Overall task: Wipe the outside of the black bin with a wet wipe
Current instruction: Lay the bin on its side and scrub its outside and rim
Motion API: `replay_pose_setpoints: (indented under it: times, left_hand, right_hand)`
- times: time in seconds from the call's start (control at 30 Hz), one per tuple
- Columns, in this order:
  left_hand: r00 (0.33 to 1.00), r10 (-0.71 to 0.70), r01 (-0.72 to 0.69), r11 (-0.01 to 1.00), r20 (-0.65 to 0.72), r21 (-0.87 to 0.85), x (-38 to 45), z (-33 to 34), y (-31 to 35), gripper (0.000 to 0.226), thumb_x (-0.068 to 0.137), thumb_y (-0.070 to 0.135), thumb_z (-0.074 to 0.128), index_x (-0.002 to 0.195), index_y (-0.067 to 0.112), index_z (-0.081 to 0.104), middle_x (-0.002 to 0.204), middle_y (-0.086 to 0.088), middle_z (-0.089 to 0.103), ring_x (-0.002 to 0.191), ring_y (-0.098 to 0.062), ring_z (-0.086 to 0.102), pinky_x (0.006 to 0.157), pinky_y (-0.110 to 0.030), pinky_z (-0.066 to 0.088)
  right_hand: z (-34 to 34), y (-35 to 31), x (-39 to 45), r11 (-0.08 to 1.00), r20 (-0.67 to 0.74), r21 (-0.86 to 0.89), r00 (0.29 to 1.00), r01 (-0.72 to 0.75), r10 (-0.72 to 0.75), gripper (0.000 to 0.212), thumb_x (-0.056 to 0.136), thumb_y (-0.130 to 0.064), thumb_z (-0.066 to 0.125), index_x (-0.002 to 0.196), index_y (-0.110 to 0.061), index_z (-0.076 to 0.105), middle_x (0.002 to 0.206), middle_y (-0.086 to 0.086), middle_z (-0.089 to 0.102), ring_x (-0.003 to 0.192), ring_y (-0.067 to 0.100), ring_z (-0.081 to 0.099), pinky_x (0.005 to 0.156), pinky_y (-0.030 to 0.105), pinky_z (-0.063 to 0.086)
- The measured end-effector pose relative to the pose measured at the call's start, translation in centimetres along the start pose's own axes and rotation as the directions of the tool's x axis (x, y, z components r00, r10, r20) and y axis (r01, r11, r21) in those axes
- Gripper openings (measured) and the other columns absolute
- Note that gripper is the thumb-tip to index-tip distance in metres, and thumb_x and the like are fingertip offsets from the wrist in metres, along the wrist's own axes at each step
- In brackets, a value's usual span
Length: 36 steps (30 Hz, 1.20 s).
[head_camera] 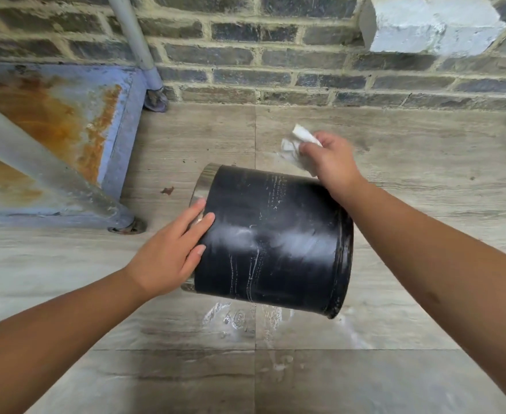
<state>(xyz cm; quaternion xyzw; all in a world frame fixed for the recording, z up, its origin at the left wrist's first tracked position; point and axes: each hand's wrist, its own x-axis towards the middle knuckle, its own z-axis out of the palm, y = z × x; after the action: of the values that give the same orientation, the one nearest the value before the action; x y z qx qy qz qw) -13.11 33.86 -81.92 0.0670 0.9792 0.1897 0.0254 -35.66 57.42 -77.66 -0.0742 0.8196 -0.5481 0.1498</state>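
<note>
The black bin [271, 239] lay on its side at frame centre, tipped off the floor, long axis running roughly 9-to-3 with a slight tilt down toward 4. Its silver-rimmed end pointed to 9, its ridged black end to 3. Whether any part of it touched the floor, you couldn't tell from this view. The wall was streaked with white smears and thin drip lines.

Your left hand [171, 252] lay flat against the silver-rim end at 9 o'clock of the bin, fingers straight and spread over the edge onto the black wall. Your right hand [329, 158] was at the bin's 1 o'clock, fingers curled, pinching a crumpled white wet wipe [298, 141] that stuck out toward 11 from the fist. Wipe looked just clear of the bin's upper edge; contact not certain.

Below the bin at 6 was grey wood-grain floor tile [395, 210] with wet patches [239, 318] and a faint trail toward 5. At 12, a dark brick wall [275, 58] with pale mortar and a white-painted block [433, 22] at 1. At 10, a rusty blue-painted metal plate [66, 115], with a grey pipe [132, 34] rising above it and a grey slanted bar [45, 171] crossing it.
</note>
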Motion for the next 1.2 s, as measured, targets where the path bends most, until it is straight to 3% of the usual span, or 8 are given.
replay_pose_setpoints:
  times: [0.2,0.47,0.7,0.87,0.97,1.07,1.13,1.2]
  left_hand:
    - [0.996,-0.004,-0.004,0.995,-0.091,-0.096,1.4,0.4,-0.3,0.053,0.095,0.024,0.034,0.142,0.0,0.042,0.157,-0.016,0.027,0.14,-0.028,0.036,0.113,-0.035,0.031]
    - [0.987,0.018,-0.04,0.99,-0.162,-0.134,1.9,0.4,-0.8,0.05,0.096,0.022,0.035,0.141,0.006,0.046,0.157,-0.006,0.028,0.135,-0.02,0.043,0.09,-0.046,0.055]
    - [0.982,-0.016,-0.014,0.988,-0.19,-0.156,3.3,0.1,-0.6,0.051,0.095,0.026,0.033,0.141,0.01,0.048,0.156,0.0,0.028,0.128,-0.022,0.052,0.083,-0.048,0.057]
    - [0.985,-0.031,0.004,0.987,-0.169,-0.158,4.0,-0.2,-0.5,0.052,0.095,0.029,0.03,0.143,0.013,0.046,0.157,0.002,0.026,0.127,-0.026,0.054,0.09,-0.049,0.054]
    - [0.986,-0.057,0.032,0.987,-0.158,-0.156,4.7,-0.2,-0.6,0.052,0.097,0.032,0.029,0.144,0.016,0.044,0.158,0.002,0.026,0.134,-0.022,0.047,0.098,-0.046,0.05]
    - [0.988,-0.08,0.06,0.987,-0.133,-0.147,5.4,-0.2,-0.6,0.053,0.097,0.035,0.027,0.145,0.02,0.041,0.16,0.002,0.025,0.137,-0.02,0.042,0.103,-0.045,0.046]
    - [0.988,-0.088,0.067,0.985,-0.127,-0.159,5.6,-0.3,-0.7,0.054,0.096,0.036,0.026,0.145,0.019,0.042,0.16,0.0,0.027,0.138,-0.021,0.042,0.103,-0.047,0.046]
    - [0.988,-0.089,0.066,0.984,-0.13,-0.168,5.4,-0.3,-0.5,0.053,0.096,0.034,0.028,0.143,0.016,0.045,0.158,-0.004,0.03,0.136,-0.024,0.045,0.1,-0.049,0.048]
  right_hand:
    - [3.1,1.1,1.6,0.774,0.389,-0.576,0.921,0.263,-0.024,0.008,0.088,-0.02,0.053,0.095,-0.02,0.053,0.083,0.005,0.06,0.084,0.031,0.059,0.061,0.031,0.034]
    - [2.5,1.3,-3.9,0.729,0.565,-0.415,0.782,0.544,-0.262,0.048,0.089,0.004,0.05,0.133,-0.016,0.057,0.135,0.003,0.059,0.128,0.021,0.052,0.107,0.034,0.041]
    - [6.5,0.2,-11.4,0.515,0.808,-0.265,0.479,0.815,-0.344,0.041,0.083,-0.005,0.049,0.119,-0.015,0.065,0.119,0.006,0.068,0.116,0.026,0.06,0.107,0.041,0.041]
    - [10.8,3.6,-16.3,0.336,0.963,-0.166,0.225,0.927,-0.147,0.034,0.085,-0.014,0.052,0.117,-0.015,0.063,0.117,0.002,0.066,0.112,0.025,0.058,0.097,0.041,0.046]
    - [11.1,6.3,-18.0,0.262,0.962,-0.268,0.242,0.927,0.127,0.027,0.088,-0.014,0.051,0.114,-0.016,0.059,0.108,0.004,0.065,0.103,0.028,0.06,0.085,0.041,0.051]
    - [9.9,7.3,-18.0,0.542,0.916,-0.4,0.341,0.739,0.211,0.034,0.09,-0.008,0.046,0.119,-0.018,0.059,0.112,0.01,0.066,0.102,0.031,0.062,0.083,0.043,0.053]
    - [8.7,5.8,-17.6,0.88,0.883,-0.326,0.443,0.345,0.154,0.037,0.091,0.0,0.046,0.117,-0.02,0.063,0.115,0.009,0.066,0.095,0.028,0.067,0.081,0.047,0.056]
    - [7.5,3.1,-16.6,0.994,0.814,-0.095,0.572,-0.049,0.106,0.038,0.092,0.001,0.05,0.11,-0.03,0.063,0.114,0.006,0.063,0.077,0.021,0.072,0.068,0.042,0.059]
